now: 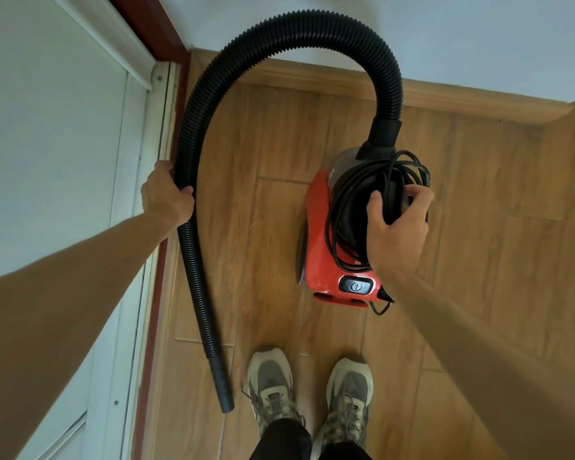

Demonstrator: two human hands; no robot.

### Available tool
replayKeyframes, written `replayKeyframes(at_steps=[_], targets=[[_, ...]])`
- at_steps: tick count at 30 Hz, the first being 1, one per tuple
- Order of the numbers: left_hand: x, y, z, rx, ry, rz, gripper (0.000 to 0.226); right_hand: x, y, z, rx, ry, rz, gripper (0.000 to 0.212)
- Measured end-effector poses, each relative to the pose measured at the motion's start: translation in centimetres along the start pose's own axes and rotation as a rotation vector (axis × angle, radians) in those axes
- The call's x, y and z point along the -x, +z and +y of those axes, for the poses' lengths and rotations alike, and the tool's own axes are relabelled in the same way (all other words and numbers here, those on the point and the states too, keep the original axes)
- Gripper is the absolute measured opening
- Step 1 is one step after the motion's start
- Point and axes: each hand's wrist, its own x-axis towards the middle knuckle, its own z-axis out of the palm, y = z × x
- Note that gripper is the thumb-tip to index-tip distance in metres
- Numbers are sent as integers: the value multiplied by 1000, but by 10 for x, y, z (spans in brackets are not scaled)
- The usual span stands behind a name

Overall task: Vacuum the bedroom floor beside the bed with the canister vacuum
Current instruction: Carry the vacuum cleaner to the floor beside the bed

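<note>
Wood-plank floor (478, 227) fills the frame's middle and right, with white wall (445, 34) along the top and a white door (47, 127) at left. The red canister vacuum (319, 234) is centre right. My right hand (395, 227) grips its cord-wrapped top, and my left hand (166, 197) clasps the black hose (200, 293) at left.

There are 1 canister vacuum (319, 227), 1 hose (312, 28), 1 coiled cord (346, 190), 2 hands (166, 197) (395, 227) and 2 shoes (273, 380) (347, 390).

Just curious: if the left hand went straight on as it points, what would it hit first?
The black hose that the left hand grips; beyond that, probably the wooden floor, though depth is unclear.
</note>
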Motion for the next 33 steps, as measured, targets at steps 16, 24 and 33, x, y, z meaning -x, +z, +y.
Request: replayKeyframes(at_steps=[16, 24, 33], targets=[[53, -5, -6, 297, 240, 9, 44, 19, -6, -10, -182, 21, 31, 24], [100, -36, 14, 275, 248, 73, 49, 48, -47, -41, -142, 2, -4, 18], [173, -126, 83, 227, 325, 103, 46, 74, -135, -120, -121, 5, 16, 18]])
